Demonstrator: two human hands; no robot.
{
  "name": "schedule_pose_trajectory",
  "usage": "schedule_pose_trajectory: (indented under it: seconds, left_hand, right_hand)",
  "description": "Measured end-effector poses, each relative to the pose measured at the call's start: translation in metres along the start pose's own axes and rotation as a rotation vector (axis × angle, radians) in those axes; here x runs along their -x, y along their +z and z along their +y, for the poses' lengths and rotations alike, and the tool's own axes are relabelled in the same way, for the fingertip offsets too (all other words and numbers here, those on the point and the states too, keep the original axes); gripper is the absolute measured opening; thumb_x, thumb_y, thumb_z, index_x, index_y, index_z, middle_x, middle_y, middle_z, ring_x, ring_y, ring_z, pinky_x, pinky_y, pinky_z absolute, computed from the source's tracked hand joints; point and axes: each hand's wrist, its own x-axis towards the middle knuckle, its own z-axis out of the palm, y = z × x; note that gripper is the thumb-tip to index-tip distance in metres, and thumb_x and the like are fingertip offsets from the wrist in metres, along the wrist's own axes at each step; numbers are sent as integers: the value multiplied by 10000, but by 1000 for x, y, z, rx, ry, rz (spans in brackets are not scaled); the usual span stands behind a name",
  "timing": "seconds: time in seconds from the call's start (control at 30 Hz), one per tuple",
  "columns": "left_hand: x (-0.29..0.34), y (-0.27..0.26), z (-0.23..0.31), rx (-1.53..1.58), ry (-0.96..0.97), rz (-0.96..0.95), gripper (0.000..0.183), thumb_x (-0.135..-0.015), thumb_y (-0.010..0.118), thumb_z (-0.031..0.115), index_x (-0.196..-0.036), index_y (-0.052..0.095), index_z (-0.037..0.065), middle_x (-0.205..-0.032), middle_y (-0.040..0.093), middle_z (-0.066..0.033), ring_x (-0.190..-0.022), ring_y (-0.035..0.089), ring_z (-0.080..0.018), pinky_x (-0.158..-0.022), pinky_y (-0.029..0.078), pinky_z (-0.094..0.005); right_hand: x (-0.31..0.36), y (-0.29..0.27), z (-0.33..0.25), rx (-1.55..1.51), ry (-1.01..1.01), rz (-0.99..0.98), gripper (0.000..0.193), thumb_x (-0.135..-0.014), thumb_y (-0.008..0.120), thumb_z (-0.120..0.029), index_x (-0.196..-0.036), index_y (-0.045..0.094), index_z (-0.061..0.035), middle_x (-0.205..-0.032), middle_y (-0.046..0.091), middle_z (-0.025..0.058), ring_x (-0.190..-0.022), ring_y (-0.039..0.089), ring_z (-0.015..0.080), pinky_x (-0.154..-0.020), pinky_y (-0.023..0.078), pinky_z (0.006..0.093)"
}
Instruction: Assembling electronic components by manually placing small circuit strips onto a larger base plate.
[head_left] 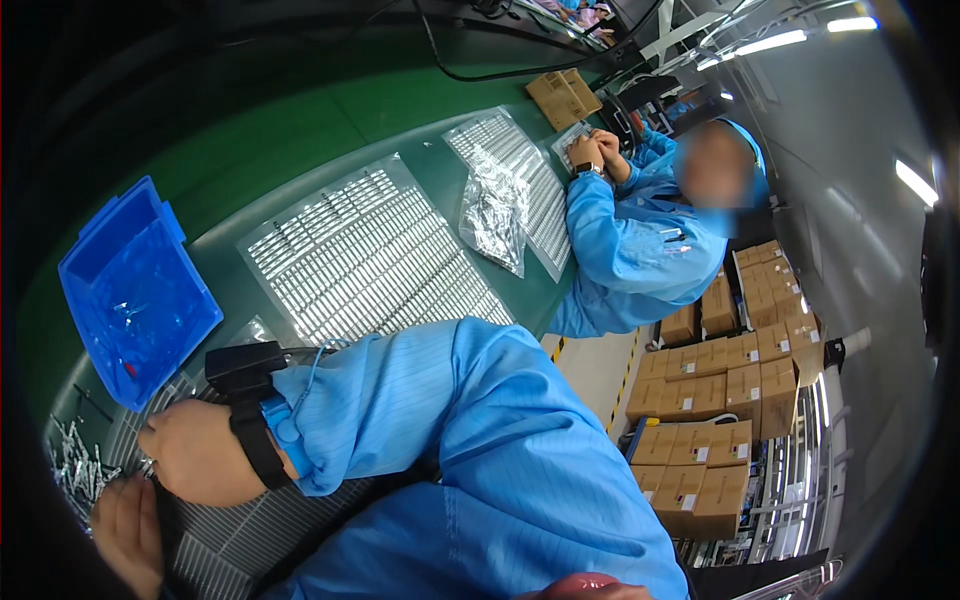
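My right hand [205, 455], with a black strap and a small black box at the wrist, is closed, knuckles up, its fingertips meeting my left hand. My left hand [128, 530] lies just below, fingers bent and closed. A tiny shiny metal bit shows between the fingertips, too small to name. Beside them at the far left is a loose pile of small, slim metal parts [80, 465]. Under my hands and right sleeve lies a dark sheet with rows of narrow strips [250, 525].
A blue plastic bin [140, 290] holding clear bags stands beyond my hands. Farther along the green table lie a sheet with rows of metal pieces [370, 260], a clear bag of silvery parts [493, 215] and a cardboard box [563, 98]. A co-worker [640, 240] sits at right, near stacked cartons [700, 470].
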Motion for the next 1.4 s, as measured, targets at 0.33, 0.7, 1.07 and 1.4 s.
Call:
schedule_pose_trajectory:
  seconds: [0.33,0.7,1.07,1.4]
  left_hand:
    - [-7,-4,2,28,20,70,117,-841,668,-46,-952,636,-56,-906,635,-170,-776,610,-333,-651,482,-412]
    - [-5,-15,7,-143,145,44,292,-768,666,-66,-1059,661,-95,-1036,668,-216,-913,662,-373,-767,554,-430]
    - [-3,-2,10,-132,99,181,331,-773,706,-84,-1097,642,-93,-1049,672,-208,-940,677,-375,-818,547,-447]
    - [-4,-18,12,-191,192,65,277,-831,663,-66,-1103,643,-116,-1079,676,-216,-971,691,-381,-830,560,-440]
  right_hand:
    - [0,-1,-2,-35,21,11,221,-844,613,-183,-840,732,3,-893,631,141,-865,635,284,-661,550,388]
    - [-4,-6,-9,-36,86,22,217,-835,619,-215,-846,742,-36,-894,681,150,-847,679,298,-681,552,395]
    - [-2,-5,-1,-144,170,91,160,-742,654,-190,-743,656,-29,-778,641,141,-759,672,306,-667,556,414]
    - [-4,-11,3,-167,174,13,152,-705,679,-169,-746,655,-25,-790,659,155,-780,688,325,-669,560,427]
